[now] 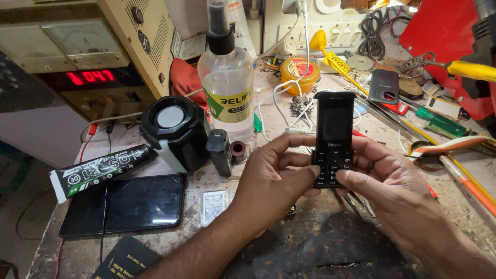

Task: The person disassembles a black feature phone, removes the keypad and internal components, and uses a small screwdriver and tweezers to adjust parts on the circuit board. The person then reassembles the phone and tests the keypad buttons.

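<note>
Upright, black keypad phone [334, 138] — left hand [268, 183] and right hand [385, 181] fingers closed around it, above worktable [289, 248]

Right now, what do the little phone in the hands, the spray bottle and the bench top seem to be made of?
The phone looks like black plastic: glossy screen, matte keys, held by both hands, left and right. The spray bottle seems clear plastic, since liquid shows through, with a black nozzle. The bench top looks like pale, stained stone or laminate; I cannot tell which.

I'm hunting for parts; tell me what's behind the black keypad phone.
Behind the keypad phone run white cables and a small metal part; whatever lies directly behind it is covered.
</note>
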